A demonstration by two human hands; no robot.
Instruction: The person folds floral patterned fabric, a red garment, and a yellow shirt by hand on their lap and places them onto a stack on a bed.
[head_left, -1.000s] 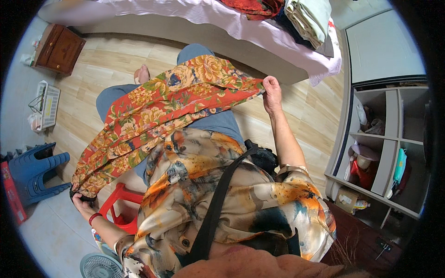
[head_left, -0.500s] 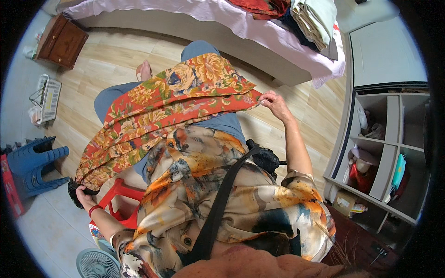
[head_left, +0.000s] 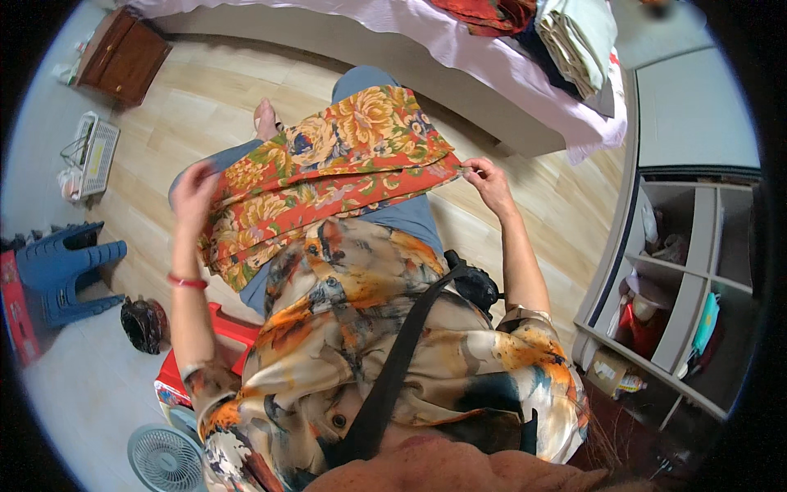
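Observation:
A red cloth with large yellow and blue flowers (head_left: 336, 160) lies lengthwise in soft folds across my lap, over my blue trouser legs. With thumb and fingers, my right hand (head_left: 488, 182) pinches its right end by the edge. My left hand (head_left: 195, 195) is raised at the cloth's left side, above my knee. Motion smears its fingers, so I cannot tell whether it touches the fabric. The cloth's lower left end hangs beside my thigh.
A bed with a pale sheet (head_left: 475, 70) stands ahead, folded clothes (head_left: 574, 49) on it. To the left are blue stools (head_left: 70, 271), a white basket (head_left: 94, 156) and a black bag (head_left: 143, 324). A red stool (head_left: 234, 332), a fan (head_left: 164, 459) and shelves (head_left: 693, 271) are nearby.
My left hand has let go of the cloth's far left end and moved up and inward. That end has drawn in toward my lap. My right hand keeps its pinch.

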